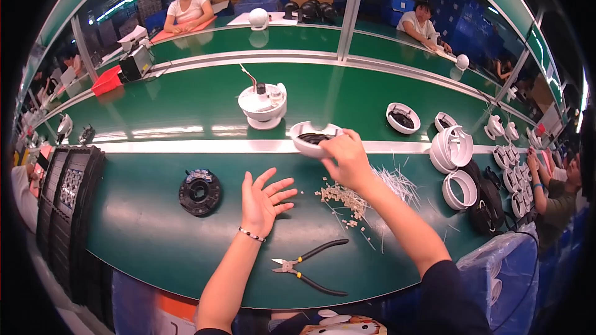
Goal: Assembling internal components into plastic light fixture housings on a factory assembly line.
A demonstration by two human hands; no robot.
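My right hand [347, 160] grips the rim of a white round housing [302, 147] with black parts inside, above the pale strip that runs across the bench. Palm up and fingers spread, my left hand [262, 201] holds nothing. To its left lies a black ring-shaped part [200, 193]. Diagonal cutters [310, 267] with black handles rest with jaws and handles apart near the bench's front edge. Under my right wrist are a pile of small beige connectors [347, 201] and a bundle of white cable ties [397, 187].
Beyond the strip stands a white bowl-shaped assembly [262, 104] with a wire sticking up. White housings [451, 149] are stacked at the right, beside a black bag [486, 205]. Black trays [68, 195] stand at the left edge. Other people sit across the bench and at the right.
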